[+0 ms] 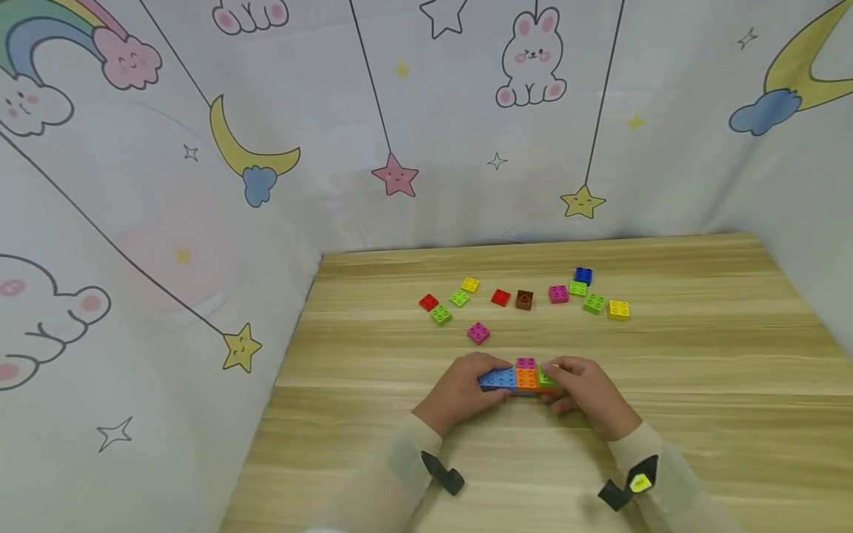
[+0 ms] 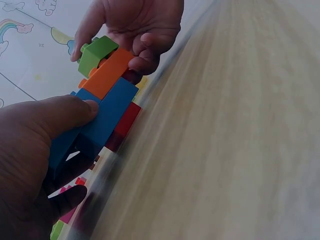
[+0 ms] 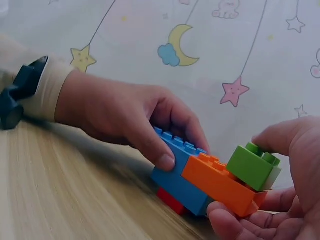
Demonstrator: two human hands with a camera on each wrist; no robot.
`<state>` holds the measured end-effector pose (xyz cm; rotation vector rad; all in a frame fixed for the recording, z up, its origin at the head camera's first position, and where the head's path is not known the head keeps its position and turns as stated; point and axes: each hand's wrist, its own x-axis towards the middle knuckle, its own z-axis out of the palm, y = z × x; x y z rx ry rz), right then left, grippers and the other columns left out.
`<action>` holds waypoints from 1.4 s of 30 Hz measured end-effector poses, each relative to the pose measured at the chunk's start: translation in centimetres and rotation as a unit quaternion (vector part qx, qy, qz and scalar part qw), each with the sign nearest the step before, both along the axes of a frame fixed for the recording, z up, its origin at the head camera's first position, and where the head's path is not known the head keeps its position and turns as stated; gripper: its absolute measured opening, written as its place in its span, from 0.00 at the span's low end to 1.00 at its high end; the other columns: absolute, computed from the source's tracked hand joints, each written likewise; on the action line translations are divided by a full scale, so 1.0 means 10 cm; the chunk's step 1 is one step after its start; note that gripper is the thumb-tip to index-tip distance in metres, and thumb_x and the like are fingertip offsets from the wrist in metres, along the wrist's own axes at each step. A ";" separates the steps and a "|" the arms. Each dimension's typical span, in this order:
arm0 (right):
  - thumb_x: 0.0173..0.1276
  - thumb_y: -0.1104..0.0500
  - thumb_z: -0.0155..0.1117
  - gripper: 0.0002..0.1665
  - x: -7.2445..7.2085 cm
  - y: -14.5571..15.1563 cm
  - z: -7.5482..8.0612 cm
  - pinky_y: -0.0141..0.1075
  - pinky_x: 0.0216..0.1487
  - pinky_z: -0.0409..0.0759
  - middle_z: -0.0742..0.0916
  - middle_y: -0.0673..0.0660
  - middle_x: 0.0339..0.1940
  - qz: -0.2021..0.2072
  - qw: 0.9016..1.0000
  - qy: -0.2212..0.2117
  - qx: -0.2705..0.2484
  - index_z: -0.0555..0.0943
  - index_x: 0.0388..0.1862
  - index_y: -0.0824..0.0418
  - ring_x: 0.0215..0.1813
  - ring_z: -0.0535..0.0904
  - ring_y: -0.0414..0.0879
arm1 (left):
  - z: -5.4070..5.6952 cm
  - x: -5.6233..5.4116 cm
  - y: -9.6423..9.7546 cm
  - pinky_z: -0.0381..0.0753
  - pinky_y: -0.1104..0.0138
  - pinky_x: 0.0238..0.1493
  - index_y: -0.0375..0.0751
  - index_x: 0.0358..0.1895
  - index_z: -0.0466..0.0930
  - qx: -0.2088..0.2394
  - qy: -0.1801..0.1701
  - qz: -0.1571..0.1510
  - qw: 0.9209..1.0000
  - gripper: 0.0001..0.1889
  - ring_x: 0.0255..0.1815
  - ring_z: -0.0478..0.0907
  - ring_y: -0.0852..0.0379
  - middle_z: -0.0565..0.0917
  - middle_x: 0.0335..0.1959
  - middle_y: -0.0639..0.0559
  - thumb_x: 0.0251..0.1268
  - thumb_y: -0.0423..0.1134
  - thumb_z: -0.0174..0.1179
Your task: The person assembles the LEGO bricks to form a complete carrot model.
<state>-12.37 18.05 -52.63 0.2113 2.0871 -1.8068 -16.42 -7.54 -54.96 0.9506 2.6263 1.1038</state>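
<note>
A built stack of toy building bricks stands in front of me in the head view. My left hand (image 1: 463, 392) grips its blue bricks (image 1: 498, 379), thumb on the near side and fingers on the far side. An orange brick (image 3: 217, 184) sits on the right end and overhangs the blue brick below. On it is a green brick (image 3: 254, 167), slightly tilted. My right hand (image 1: 593, 392) pinches this end, one finger on the green studs and the thumb by the orange brick's lower edge. A red brick (image 3: 171, 201) shows underneath; a magenta brick (image 1: 526, 363) juts out behind.
Several loose bricks lie farther back on the wooden table (image 1: 373, 326): a magenta brick (image 1: 478, 333) nearest, a brown brick (image 1: 524, 300), a dark blue brick (image 1: 583, 275) and a yellow brick (image 1: 618, 310) among them. A printed cloth (image 1: 453, 207) hangs behind the table.
</note>
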 end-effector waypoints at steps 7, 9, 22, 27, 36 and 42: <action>0.78 0.49 0.64 0.24 -0.01 0.02 -0.02 0.39 0.40 0.87 0.86 0.58 0.44 -0.002 0.998 -0.018 -0.068 0.81 0.52 0.72 0.39 0.85 0.49 | -0.01 -0.01 0.00 0.77 0.66 0.63 0.53 0.62 0.84 -0.001 0.013 -0.006 1.000 0.22 0.58 0.79 0.63 0.86 0.57 0.60 0.67 0.48 0.72; 0.78 0.50 0.64 0.23 -0.02 0.02 -0.03 0.39 0.41 0.87 0.87 0.59 0.42 -0.002 0.997 -0.016 -0.071 0.81 0.51 0.72 0.38 0.85 0.48 | -0.01 -0.02 0.00 0.77 0.66 0.63 0.53 0.62 0.84 -0.001 0.015 -0.008 1.000 0.21 0.58 0.79 0.64 0.86 0.57 0.60 0.67 0.48 0.72; 0.79 0.52 0.63 0.21 -0.03 0.01 -0.07 0.38 0.39 0.88 0.88 0.58 0.39 -0.016 0.998 -0.006 -0.067 0.82 0.50 0.73 0.35 0.85 0.46 | 0.00 -0.01 -0.01 0.77 0.65 0.64 0.54 0.62 0.84 -0.002 0.004 -0.004 1.000 0.21 0.58 0.79 0.64 0.85 0.57 0.61 0.67 0.49 0.72; 0.78 0.48 0.63 0.25 -0.03 0.00 -0.07 0.39 0.40 0.87 0.88 0.57 0.40 -0.012 1.000 0.004 -0.025 0.83 0.53 0.71 0.37 0.85 0.48 | -0.01 -0.01 0.00 0.76 0.65 0.64 0.54 0.62 0.84 -0.003 -0.001 0.000 1.000 0.21 0.58 0.79 0.63 0.85 0.58 0.62 0.67 0.48 0.72; 0.79 0.39 0.58 0.29 -0.11 0.15 -0.11 0.35 0.37 0.82 0.87 0.60 0.46 -0.058 0.981 0.131 0.133 0.85 0.53 0.64 0.37 0.82 0.48 | -0.01 -0.01 -0.02 0.77 0.65 0.63 0.56 0.61 0.84 -0.002 -0.001 0.003 1.000 0.21 0.57 0.78 0.64 0.85 0.57 0.62 0.66 0.49 0.73; 0.74 0.53 0.69 0.17 -0.38 0.58 -0.23 0.40 0.49 0.75 0.86 0.63 0.47 -0.178 0.887 0.329 0.269 0.86 0.50 0.66 0.48 0.79 0.55 | -0.01 -0.01 -0.02 0.77 0.65 0.63 0.56 0.62 0.84 -0.003 0.000 0.003 1.000 0.21 0.57 0.78 0.63 0.84 0.57 0.62 0.66 0.51 0.72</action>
